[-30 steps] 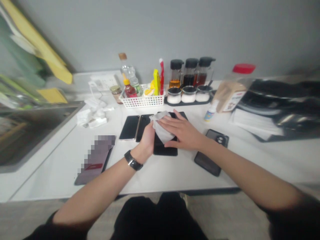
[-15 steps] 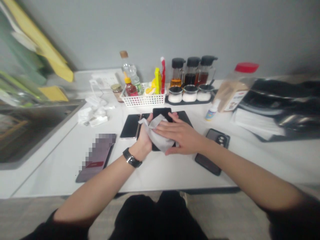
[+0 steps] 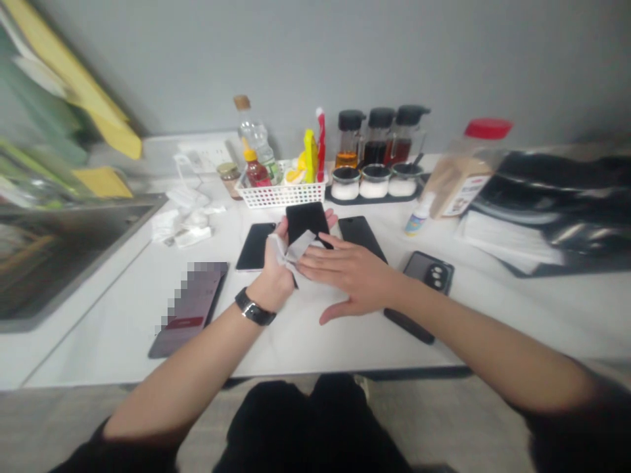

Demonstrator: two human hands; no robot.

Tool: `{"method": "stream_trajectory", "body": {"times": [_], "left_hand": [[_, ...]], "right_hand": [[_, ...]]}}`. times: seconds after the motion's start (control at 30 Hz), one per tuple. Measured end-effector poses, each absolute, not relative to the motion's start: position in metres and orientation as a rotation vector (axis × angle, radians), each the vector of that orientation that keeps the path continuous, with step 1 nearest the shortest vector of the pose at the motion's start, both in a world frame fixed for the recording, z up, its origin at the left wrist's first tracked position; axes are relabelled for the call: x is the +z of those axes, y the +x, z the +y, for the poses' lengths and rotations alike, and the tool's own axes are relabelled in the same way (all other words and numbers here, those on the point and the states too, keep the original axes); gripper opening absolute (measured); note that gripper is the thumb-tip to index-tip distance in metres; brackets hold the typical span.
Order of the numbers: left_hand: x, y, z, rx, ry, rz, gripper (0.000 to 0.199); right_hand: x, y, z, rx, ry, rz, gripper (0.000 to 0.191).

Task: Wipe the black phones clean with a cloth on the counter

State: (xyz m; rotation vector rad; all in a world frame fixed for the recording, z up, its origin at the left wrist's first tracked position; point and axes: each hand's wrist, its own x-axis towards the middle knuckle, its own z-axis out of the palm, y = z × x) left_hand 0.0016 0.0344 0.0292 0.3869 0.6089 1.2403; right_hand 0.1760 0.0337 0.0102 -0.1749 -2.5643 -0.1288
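A black smartphone [image 3: 306, 220] lies in my left hand [image 3: 279, 272], whose fingers wrap round it from beneath, above the counter. Over the phone's lower part spreads a thin white wipe [image 3: 300, 248]. My right hand [image 3: 352, 272] presses this wipe to the glass with long, nearly straight fingers, thumb held apart. Another phone [image 3: 254, 246] lies left of my hands, and a dark one [image 3: 362, 236] sits behind my right hand. Under my right forearm is a phone with its camera side up [image 3: 428, 279], partly hidden. Farther left rests a phone with a lit screen [image 3: 192, 322].
At the back stand a white basket [image 3: 283, 195] of bottles, a rack of condiment jars [image 3: 374, 184] and a red-lidded jar [image 3: 466, 174]. A small spray bottle [image 3: 419, 217] is beside it. Crumpled white tissues [image 3: 190, 226] lie near the sink [image 3: 73, 263].
My left hand has raised the phone slightly and shifted it left. My right hand has slid down a little with the wipe, uncovering more of the screen and the dark phone behind.
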Motion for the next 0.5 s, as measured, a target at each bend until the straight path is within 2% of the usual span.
{"method": "stream_trajectory", "body": {"times": [0.1, 0.17, 0.33, 0.5], "left_hand": [[0.037, -0.012, 0.040, 1.419, 0.411, 0.567, 0.067], [0.037, -0.014, 0.044, 1.459, 0.385, 0.585, 0.066], [0.025, 0.012, 0.040, 1.166, 0.318, 0.650, 0.056], [0.016, 0.024, 0.033, 1.159, 0.307, 0.640, 0.049]], "right_hand": [[0.014, 0.180, 0.033, -0.111, -0.090, -2.533, 0.064], [0.015, 0.185, 0.037, -0.097, -0.193, -2.518, 0.061], [0.014, 0.195, 0.056, -0.034, -0.682, -2.539, 0.080], [0.013, 0.194, 0.054, 0.070, -0.871, -2.554, 0.090]]}}
